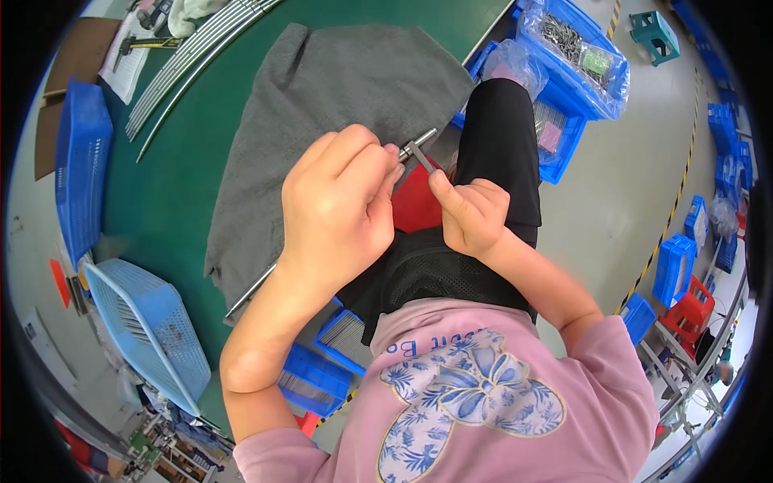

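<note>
My left hand [334, 201] is closed around a thin metal rod [254, 291], which slants from beside my left forearm up to a tip above my right hand. In my closed right hand [475, 211] is a small flat metal piece, shaped like an open-ended wrench [422, 158], pinched under the thumb. Its head lies against the rod just below the tip; whether it grips around the rod is too small to tell. Beneath both hands a grey cloth [330, 88] covers part of the green tabletop [161, 193].
Several long metal rods [201, 44] lie at the far left, near a hammer-like tool [153, 43]. Blue baskets [149, 322] stand along the left edge. At the far right, a blue bin [616, 76] holds small metal parts. A red stool seat [419, 201] shows below my hands.
</note>
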`<action>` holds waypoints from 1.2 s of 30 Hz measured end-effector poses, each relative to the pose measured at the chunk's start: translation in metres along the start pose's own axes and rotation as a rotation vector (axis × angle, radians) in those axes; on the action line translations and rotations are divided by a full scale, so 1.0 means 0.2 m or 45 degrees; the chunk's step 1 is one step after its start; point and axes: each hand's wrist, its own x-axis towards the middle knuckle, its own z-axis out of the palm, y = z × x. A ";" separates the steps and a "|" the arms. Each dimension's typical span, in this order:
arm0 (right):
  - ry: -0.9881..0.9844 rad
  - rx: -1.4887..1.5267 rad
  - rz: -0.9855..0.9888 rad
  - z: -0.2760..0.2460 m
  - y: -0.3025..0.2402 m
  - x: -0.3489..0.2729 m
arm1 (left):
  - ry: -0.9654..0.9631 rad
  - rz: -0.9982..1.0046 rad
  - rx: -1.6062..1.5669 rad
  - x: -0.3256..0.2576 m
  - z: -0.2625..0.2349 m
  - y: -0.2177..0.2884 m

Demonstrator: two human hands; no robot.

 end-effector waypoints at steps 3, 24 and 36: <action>0.037 0.010 -0.081 0.01 -0.04 0.22 | -0.013 -0.009 0.010 -0.02 -0.01 0.02; -0.055 0.031 0.060 -0.06 -0.04 0.04 | 0.022 -0.009 -0.012 0.00 0.01 0.00; -0.174 0.104 -0.022 -0.09 -0.06 0.30 | 0.016 -0.016 0.003 -0.01 0.01 0.02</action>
